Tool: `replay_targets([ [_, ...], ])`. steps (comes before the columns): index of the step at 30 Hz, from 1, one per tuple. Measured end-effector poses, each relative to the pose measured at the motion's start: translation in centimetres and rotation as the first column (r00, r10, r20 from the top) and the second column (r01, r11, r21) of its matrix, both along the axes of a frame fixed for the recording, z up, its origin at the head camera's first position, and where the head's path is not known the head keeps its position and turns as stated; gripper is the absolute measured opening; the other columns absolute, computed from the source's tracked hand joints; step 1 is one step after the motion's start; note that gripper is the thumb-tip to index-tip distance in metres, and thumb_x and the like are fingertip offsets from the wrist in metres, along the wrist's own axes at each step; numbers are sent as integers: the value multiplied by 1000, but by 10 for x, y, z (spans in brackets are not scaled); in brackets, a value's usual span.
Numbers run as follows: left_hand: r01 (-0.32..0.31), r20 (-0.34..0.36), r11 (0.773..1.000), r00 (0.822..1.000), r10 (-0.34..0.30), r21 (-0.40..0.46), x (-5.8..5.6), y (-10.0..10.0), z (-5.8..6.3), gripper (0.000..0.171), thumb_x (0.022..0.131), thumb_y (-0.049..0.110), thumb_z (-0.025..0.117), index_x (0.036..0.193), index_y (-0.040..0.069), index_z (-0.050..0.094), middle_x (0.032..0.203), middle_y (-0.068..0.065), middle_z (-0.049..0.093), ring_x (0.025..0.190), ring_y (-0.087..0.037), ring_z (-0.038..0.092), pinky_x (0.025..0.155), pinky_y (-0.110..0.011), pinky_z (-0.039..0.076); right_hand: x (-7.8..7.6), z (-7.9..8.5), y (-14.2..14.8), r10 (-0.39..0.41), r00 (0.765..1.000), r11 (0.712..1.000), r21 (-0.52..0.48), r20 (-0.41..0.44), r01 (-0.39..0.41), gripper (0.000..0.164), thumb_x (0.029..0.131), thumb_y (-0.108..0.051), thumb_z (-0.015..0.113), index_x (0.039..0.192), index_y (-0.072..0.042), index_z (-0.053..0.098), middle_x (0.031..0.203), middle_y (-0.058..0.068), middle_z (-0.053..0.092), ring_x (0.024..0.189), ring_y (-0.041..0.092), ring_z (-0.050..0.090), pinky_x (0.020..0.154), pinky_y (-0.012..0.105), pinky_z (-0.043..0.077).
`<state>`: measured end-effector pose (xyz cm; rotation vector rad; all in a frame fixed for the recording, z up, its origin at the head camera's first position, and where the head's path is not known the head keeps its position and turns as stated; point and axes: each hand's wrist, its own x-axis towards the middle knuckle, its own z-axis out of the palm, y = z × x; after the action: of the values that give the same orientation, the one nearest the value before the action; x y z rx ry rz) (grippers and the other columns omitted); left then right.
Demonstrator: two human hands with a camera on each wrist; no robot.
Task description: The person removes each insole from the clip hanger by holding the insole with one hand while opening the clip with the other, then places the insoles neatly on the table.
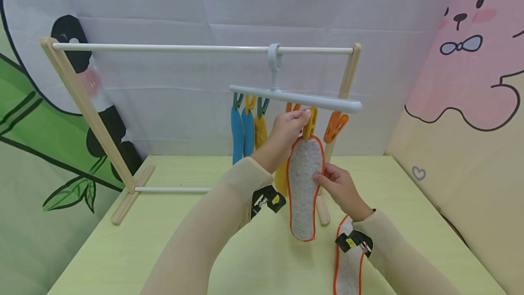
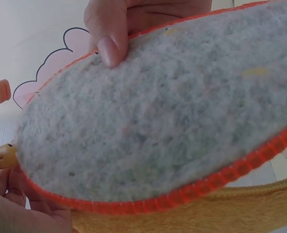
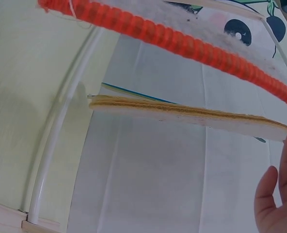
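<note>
A grey felt insole (image 1: 304,190) with orange stitched edging hangs upright below the right part of a light-blue hanger (image 1: 303,96). At its top end sits a yellow clothespin (image 1: 310,124), which my left hand (image 1: 282,138) pinches. My right hand (image 1: 344,190) holds the insole's right edge between thumb and fingers; the left wrist view shows that thumb (image 2: 112,46) flat on the felt. To the right, an orange clothespin (image 1: 335,126) hangs with nothing in it. A matching insole (image 1: 348,272) lies on the table, partly covered by my right wrist.
The hanger hooks over the white rail (image 1: 172,48) of a wooden rack (image 1: 94,117). Blue insoles (image 1: 237,135) and a yellow one (image 1: 260,131) hang from its left part. Behind my left hand, another yellow insole (image 1: 281,179) hangs. A lower white bar (image 1: 176,190) joins the rack's feet.
</note>
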<state>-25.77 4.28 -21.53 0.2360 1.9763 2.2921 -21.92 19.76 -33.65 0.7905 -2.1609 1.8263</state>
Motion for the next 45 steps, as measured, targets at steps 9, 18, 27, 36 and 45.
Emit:
replay_targets([
  [9,-6,-15,999,1000,5,-36,-1,0,0,35,99,22,54,125,1,61,127,-9,58,121,-26,46,106,-42,34,1,-1,1,-11,1000,1000,5,-2,11,22,93,6,49,107,24,53,86,-13,66,80,3,62,73,19,51],
  [18,-1,-22,998,1000,-1,-64,-1,-1,0,34,99,24,53,119,-1,64,105,-7,58,105,-22,49,101,-39,39,3,-1,0,0,1000,1000,-22,-18,0,21,92,8,50,104,25,53,85,-12,66,80,3,62,72,19,50],
  [27,6,-24,996,1000,-8,-91,0,0,0,34,100,25,52,112,-4,64,92,-3,52,98,-20,46,101,-42,37,4,-4,1,-2,1000,1000,-28,1,2,21,92,9,50,104,25,53,86,-13,67,81,2,63,73,19,50],
  [36,15,-22,994,1000,-17,-107,-2,3,-1,34,100,27,52,108,-4,65,88,-2,50,91,-18,43,86,-35,36,5,-6,4,-26,1000,999,-22,15,26,22,92,7,50,105,25,53,86,-13,67,81,2,63,73,19,50],
  [45,4,-20,994,1000,-6,-112,-3,3,-2,35,100,28,52,106,-4,65,84,-2,48,85,-16,42,76,-31,34,6,-6,6,-30,999,999,-12,23,31,21,93,7,50,105,24,54,86,-12,66,80,3,63,73,19,51],
])
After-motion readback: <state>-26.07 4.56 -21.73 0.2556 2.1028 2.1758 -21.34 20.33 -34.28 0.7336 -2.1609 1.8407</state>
